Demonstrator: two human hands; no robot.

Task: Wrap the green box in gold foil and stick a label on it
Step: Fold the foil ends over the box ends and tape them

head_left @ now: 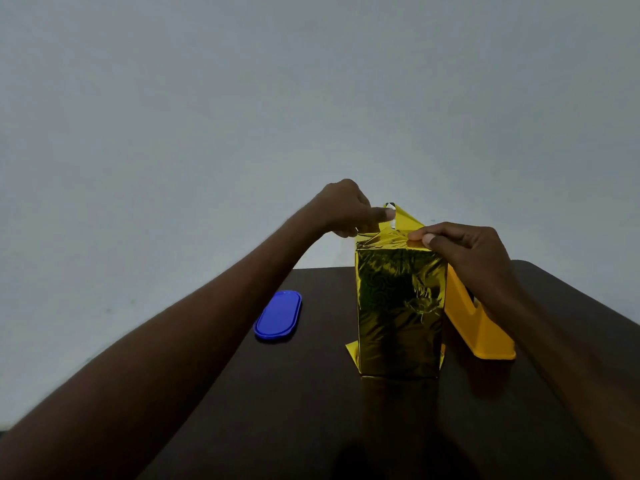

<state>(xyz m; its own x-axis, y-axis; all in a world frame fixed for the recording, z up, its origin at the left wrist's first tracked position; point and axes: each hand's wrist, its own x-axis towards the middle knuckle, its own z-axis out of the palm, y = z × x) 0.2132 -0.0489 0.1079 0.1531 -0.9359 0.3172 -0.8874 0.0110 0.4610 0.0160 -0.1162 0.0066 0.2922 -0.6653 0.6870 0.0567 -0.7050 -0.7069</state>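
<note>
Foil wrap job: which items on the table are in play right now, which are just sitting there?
In play:
- foil-wrapped box, upright
- standing top foil flap
- left hand, at the top foil
- right hand, pinching the top fold

Sitting there:
- blue lid, left of the box
- yellow tape dispenser, right of it

You have a blue oval lid (278, 315) lying flat near the dark table's (311, 410) far left edge, and a yellow tape dispenser (479, 332) toward its right edge.

I note the gold foil (400, 306) is glossy, mirror-like and creased; blue lid (278, 315) smooth plastic; table (311, 393) dark, faintly reflective.
</note>
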